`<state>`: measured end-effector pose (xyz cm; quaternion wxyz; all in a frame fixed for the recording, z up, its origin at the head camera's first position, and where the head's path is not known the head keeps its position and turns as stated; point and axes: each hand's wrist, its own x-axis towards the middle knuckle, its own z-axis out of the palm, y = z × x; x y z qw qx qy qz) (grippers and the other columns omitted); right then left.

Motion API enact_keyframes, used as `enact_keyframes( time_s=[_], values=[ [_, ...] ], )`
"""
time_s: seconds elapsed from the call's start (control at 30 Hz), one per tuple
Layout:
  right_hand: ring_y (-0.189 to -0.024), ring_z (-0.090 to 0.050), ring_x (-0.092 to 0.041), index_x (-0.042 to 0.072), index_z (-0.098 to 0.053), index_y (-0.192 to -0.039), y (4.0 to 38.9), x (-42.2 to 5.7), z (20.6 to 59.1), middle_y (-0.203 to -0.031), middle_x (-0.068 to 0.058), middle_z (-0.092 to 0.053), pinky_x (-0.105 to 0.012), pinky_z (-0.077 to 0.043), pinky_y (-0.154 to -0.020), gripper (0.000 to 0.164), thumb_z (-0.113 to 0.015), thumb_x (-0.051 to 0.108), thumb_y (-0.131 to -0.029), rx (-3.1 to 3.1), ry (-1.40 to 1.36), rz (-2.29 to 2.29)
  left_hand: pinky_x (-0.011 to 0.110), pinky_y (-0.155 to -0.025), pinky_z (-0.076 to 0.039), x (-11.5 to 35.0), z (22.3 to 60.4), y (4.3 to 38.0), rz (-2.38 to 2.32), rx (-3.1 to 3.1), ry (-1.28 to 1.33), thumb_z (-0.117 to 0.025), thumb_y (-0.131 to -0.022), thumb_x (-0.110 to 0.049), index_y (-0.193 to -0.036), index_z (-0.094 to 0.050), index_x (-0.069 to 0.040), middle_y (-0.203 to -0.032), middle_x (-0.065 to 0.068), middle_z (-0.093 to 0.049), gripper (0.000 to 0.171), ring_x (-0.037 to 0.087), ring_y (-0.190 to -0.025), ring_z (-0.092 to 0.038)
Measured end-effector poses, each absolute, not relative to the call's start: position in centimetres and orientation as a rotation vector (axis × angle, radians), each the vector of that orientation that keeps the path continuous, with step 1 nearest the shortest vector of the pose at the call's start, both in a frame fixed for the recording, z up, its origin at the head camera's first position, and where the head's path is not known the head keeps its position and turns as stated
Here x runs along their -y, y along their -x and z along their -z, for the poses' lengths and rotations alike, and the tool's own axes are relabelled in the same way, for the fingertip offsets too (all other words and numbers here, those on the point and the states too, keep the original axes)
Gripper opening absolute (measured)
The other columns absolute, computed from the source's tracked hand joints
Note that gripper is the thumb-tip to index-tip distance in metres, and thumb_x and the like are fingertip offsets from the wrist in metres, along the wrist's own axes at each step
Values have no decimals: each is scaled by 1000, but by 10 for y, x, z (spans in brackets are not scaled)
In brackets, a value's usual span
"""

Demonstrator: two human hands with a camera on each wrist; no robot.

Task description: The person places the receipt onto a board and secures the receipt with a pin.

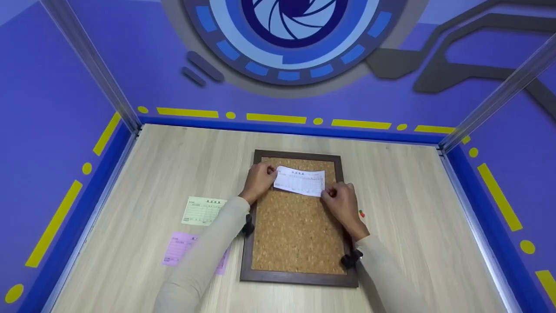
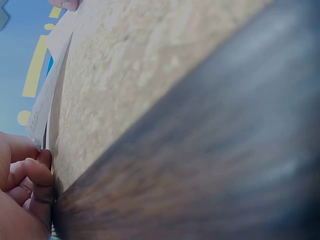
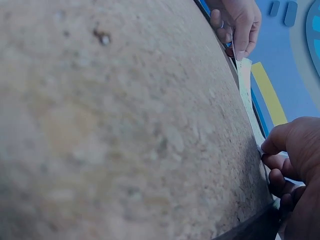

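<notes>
A white printed slip of paper (image 1: 299, 181) spans the upper part of a framed cork board (image 1: 299, 234). My left hand (image 1: 259, 179) pinches the slip's left edge between thumb and fingers, close over the board's left frame. At the slip's lower right corner, my right hand (image 1: 341, 201) pinches the paper with thumb and forefinger. In the right wrist view the slip (image 3: 245, 82) stretches between both hands, close over the cork. The left wrist view has the left fingers (image 2: 37, 172) curled at the paper's edge beside the dark frame (image 2: 165, 185).
Left of the board lie a green printed slip (image 1: 197, 211) and a purple one (image 1: 177, 248), both partly covered by the left sleeve. Small red and green pieces (image 1: 362, 214) lie right of the board. Blue-purple walls (image 1: 278, 104) enclose the wooden table (image 1: 417, 217).
</notes>
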<state>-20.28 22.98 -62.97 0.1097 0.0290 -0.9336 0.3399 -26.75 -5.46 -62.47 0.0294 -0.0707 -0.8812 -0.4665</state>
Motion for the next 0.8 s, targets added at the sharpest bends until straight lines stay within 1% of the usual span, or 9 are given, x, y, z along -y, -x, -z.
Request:
enact_keyframes(
  time_s=[0.07,0.17,0.23,0.4,0.47,0.6,0.63,0.73,0.8],
  values=[
    [-82,-54,-29,7,-73,-77,203,-230,630,-77,-8,-65,-40,-38,-78,16,-79,11,-91,2745,-87,-1000,33,-72,-55,56,630,270,1452,2691,237,-71,-103,-10,-98,-78,-3,-87,5,-74,11,16,-79,-65],
    [-83,-54,-28,7,-75,-80,203,-230,629,-78,-8,-66,-41,-38,-79,13,-80,11,-91,2752,-82,-1013,37,-73,-56,55,631,271,1478,2695,225,-71,-101,-8,-97,-77,-1,-86,6,-74,10,19,-79,-66],
    [-84,-55,-27,6,-76,-82,203,-230,628,-79,-8,-67,-40,-39,-80,11,-81,11,-90,2753,-81,-1032,36,-71,-55,55,642,277,1439,2683,245,-71,-99,-7,-94,-77,-3,-84,5,-73,9,18,-77,-65],
    [-84,-61,-26,2,-79,-91,203,-233,624,-83,-8,-72,-38,-45,-78,8,-80,9,-89,2726,-93,-1121,31,-70,-52,55,653,284,1378,2694,245,-71,-99,-10,-92,-76,-9,-82,-1,-71,9,12,-76,-63],
    [-85,-62,-27,0,-80,-96,201,-236,622,-86,-10,-73,-39,-46,-79,9,-79,8,-90,2707,-92,-1153,32,-71,-52,55,643,278,1408,2706,236,-71,-100,-10,-94,-76,-7,-84,0,-72,9,14,-77,-63],
    [-93,-60,-31,-1,-79,-102,195,-242,619,-94,-14,-73,-42,-42,-87,13,-82,9,-94,2685,-81,-1179,36,-72,-54,54,625,268,1424,2737,223,-70,-102,-8,-100,-76,-1,-87,5,-73,9,18,-79,-64],
    [-95,-60,-31,-1,-79,-103,193,-244,619,-95,-14,-73,-43,-42,-88,14,-83,10,-94,2681,-80,-1181,34,-71,-53,54,628,269,1419,2724,233,-70,-101,-7,-100,-76,-1,-86,4,-72,8,17,-78,-63],
    [-97,-57,-31,-1,-78,-106,187,-251,617,-98,-15,-72,-43,-40,-88,18,-85,11,-95,2671,-90,-1180,34,-72,-53,55,630,269,1402,2700,244,-68,-100,-6,-103,-74,-1,-84,1,-68,8,15,-77,-61],
    [-98,-56,-31,-1,-78,-106,182,-256,617,-99,-14,-72,-42,-41,-87,18,-86,11,-94,2665,-99,-1170,36,-77,-56,55,630,269,1399,2689,257,-68,-99,-4,-110,-74,0,-84,0,-67,14,14,-79,-60]
  ],
)
